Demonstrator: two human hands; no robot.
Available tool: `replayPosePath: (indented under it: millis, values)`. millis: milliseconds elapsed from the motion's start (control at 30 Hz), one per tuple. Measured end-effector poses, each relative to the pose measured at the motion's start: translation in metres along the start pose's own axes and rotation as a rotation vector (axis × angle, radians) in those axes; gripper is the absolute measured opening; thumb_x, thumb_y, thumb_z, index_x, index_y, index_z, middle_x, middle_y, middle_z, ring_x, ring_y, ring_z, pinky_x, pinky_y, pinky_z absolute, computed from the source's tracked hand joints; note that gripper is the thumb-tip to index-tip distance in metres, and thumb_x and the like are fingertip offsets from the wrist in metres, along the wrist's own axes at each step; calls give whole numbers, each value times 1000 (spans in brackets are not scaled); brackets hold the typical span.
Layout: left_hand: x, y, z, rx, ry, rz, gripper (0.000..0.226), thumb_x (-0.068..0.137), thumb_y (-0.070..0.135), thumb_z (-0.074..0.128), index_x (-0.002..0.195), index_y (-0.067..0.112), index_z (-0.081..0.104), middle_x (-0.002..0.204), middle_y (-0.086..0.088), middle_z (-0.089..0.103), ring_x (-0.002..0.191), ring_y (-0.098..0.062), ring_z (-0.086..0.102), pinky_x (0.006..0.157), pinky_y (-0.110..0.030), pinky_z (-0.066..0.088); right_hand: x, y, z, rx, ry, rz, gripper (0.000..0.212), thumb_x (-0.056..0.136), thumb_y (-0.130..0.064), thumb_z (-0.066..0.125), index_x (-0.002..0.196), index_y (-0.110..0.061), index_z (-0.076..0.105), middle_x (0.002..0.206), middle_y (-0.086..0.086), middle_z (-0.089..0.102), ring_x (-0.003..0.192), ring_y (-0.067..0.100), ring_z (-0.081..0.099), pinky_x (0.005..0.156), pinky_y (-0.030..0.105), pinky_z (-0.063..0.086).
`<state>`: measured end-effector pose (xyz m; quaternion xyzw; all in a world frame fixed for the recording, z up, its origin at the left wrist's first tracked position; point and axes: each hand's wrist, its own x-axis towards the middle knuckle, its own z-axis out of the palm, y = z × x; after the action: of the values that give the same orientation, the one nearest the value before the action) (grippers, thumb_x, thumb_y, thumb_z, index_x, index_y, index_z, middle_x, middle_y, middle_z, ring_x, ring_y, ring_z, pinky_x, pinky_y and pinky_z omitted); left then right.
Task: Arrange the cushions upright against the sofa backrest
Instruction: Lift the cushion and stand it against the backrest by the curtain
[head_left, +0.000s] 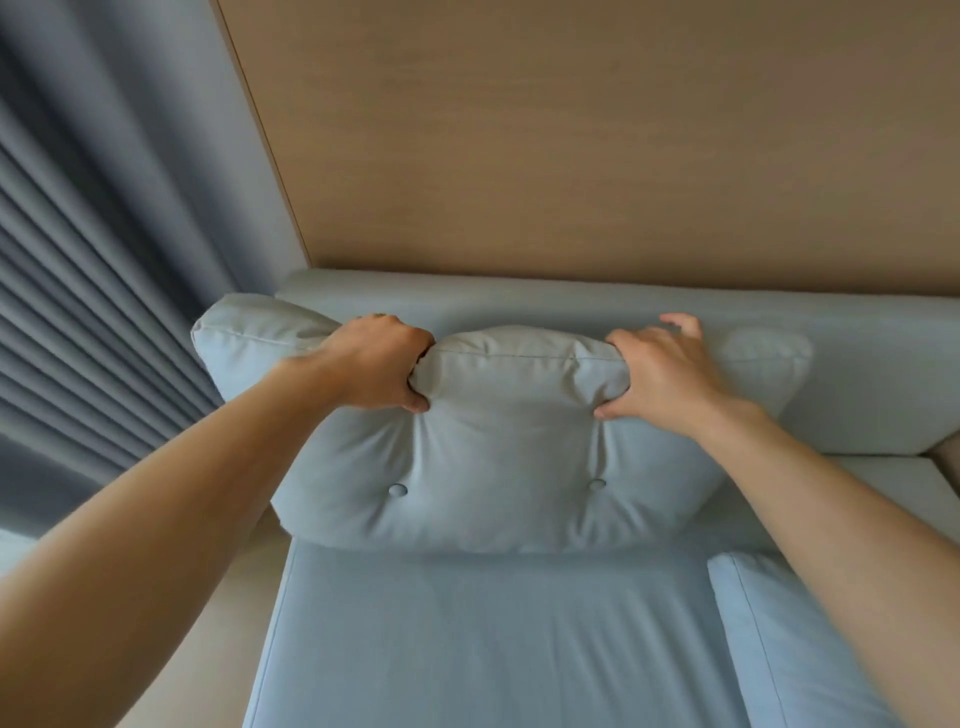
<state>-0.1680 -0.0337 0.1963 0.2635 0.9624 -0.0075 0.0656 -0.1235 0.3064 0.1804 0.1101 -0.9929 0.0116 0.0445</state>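
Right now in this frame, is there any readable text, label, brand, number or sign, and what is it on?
None: no text, label, brand, number or sign can be read in this frame.
The cushion gripped by the left hand and right hand shows plain fabric, two buttons and a seam, no tag.
The sofa backrest, curtain and wall panel are blank too.

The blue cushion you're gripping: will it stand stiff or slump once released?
The cushion looks soft: fabric bunches under the left hand and right hand. Likely light. It may sag, though the backrest behind should prop it.
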Motion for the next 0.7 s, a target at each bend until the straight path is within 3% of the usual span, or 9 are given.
replayPosePath:
  millis: [167,300,400,500,600,700]
  values:
    - [19,-12,33,3,125,-15,54,74,53,85,111,20,67,99,-2,72,96,-30,64,78,-35,38,18,5,37,-72,104,37,74,47,-56,96,103,-17,66,91,2,71,94,29,65,96,42,28]
    - [29,-16,82,-34,167,-48,91,67,57,88,144,21,56,127,-5,68,119,-30,59,104,-42,38,17,4,78,-83,66,94,90,43,-57,97,118,-20,65,108,3,71,107,29,63,94,43,31]
    - [38,-17,105,26,140,-88,117,66,68,83,161,22,32,141,-2,56,132,-28,49,117,-41,28,17,-1,99,-88,29,143,108,48,-59,95,139,-20,52,133,3,61,128,26,53,105,44,29]
    - [47,-22,107,-11,135,-102,132,62,73,83,166,24,19,148,-1,48,138,-27,43,121,-43,23,25,5,96,-79,-46,169,128,52,-67,89,156,-25,28,153,1,42,148,25,32,115,46,19]
    - [52,-25,108,-23,107,-119,139,59,76,82,167,25,10,153,-1,42,143,-26,36,124,-44,19,34,9,91,-73,-128,191,139,51,-72,86,161,-29,11,161,0,28,156,25,14,119,47,12]
    - [53,-24,110,-20,101,-131,142,58,77,82,167,24,7,155,-1,40,146,-26,34,126,-44,16,38,5,89,-68,-168,208,144,51,-72,87,161,-30,4,165,1,23,158,25,8,121,47,10]
